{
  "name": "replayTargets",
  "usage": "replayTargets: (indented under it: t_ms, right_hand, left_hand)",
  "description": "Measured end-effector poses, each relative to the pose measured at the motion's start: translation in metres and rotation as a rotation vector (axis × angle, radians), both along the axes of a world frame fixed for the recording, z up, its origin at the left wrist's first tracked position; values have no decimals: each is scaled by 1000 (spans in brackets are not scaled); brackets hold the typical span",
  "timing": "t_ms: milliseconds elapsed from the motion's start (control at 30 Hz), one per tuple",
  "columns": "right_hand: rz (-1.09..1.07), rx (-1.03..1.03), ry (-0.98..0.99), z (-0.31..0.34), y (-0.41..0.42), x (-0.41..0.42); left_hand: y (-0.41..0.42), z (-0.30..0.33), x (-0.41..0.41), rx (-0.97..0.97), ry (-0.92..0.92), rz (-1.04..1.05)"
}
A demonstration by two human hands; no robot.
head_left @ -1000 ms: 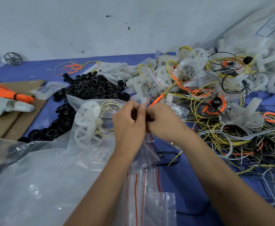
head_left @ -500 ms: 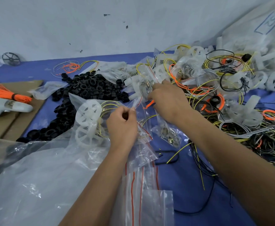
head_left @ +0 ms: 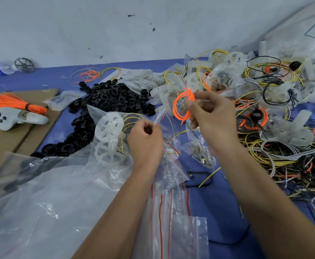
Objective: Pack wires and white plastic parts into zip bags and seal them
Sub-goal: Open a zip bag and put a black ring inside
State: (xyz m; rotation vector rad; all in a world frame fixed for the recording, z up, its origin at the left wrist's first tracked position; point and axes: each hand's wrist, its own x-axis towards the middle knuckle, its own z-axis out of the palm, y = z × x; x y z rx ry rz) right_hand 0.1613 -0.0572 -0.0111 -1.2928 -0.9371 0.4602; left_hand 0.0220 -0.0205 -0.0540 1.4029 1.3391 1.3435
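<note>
My left hand [head_left: 145, 141] pinches the top edge of a small clear zip bag [head_left: 169, 165] with a red seal line, which hangs below the fist. My right hand [head_left: 212, 116] holds a coil of orange wire [head_left: 182, 105] between thumb and fingers, just above and to the right of the bag's mouth. Two white plastic wheels [head_left: 109, 124] with a yellow wire coil lie in a clear bag left of my left hand. More white parts [head_left: 298, 131] and tangled wires [head_left: 276, 157] are heaped on the right.
A pile of black rings [head_left: 104, 101] lies at centre left on the blue cloth [head_left: 214, 208]. Cardboard [head_left: 1, 139] at left carries a grey controller [head_left: 16, 118] and an orange wire bundle [head_left: 12, 102]. Empty zip bags [head_left: 173, 227] and a large clear plastic sheet [head_left: 40, 202] fill the foreground.
My right hand left the bag, reached into the heap on the right, and now holds up an orange wire coil. My left hand kept its pinch on the bag and shifted slightly left.
</note>
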Motion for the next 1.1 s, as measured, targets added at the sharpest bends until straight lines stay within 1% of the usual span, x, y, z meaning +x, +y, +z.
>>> replayTargets:
  t_ms: [33, 67, 133, 167, 200, 267, 300, 367, 433, 500, 567, 700, 767, 833, 900, 1033, 1067, 1100]
  right_hand:
    - [12, -12, 82, -9, -3, -3]
    - [15, -30, 115, -17, -4, -6]
    - [11, -90, 115, -30, -5, -9]
    - [2, -125, 84, -34, -4, -9]
    - [2, -162, 13, -38, -3, -9]
    - [47, -257, -174, -43, -1, -9]
    - [90, -297, -226, -44, -1, -10]
    - [158, -320, -252, -45, -1, -13]
    - [214, -292, -190, -44, -3, -15]
    - [316, -262, -56, -44, -5, -16]
    - [412, -248, 5, -43, -7, -19]
    - [483, -185, 112, -34, -1, -32]
    - [529, -138, 231, -31, 3, -38]
    - [596, -68, 293, -33, 5, -42]
    - [650, -38, 186, -39, 2, -41]
    - [683, -131, -264, -44, -4, -27]
    - [691, -157, -325, -43, -6, -25]
    - [714, -178, -331, -42, -7, -25]
  left_hand:
    - [0, 0, 0, 5, -3, 6]
    - [0, 0, 0, 17, -6, 10]
    - [1, 1, 1, 64, 1, 8]
    - [0, 1, 2, 96, 8, -2]
    - [-1, 1, 2, 132, 13, -18]
    - [-7, 5, 4, 234, 34, -56]
    - [-10, 7, 5, 304, 59, -79]
    - [-18, 11, 6, 476, 155, -125]
    - [-24, 14, 8, 631, 236, -161]
    - [-29, 14, 9, 701, 244, -191]
    - [-31, 14, 9, 726, 226, -199]
    - [-31, 15, 8, 744, 183, -180]
    - [-32, 14, 8, 748, 165, -171]
    - [-32, 13, 8, 741, 152, -166]
    - [-31, 13, 9, 722, 146, -156]
    - [-28, 13, 9, 651, 188, -109]
    - [-28, 13, 8, 631, 196, -92]
    - [-27, 13, 7, 614, 202, -73]
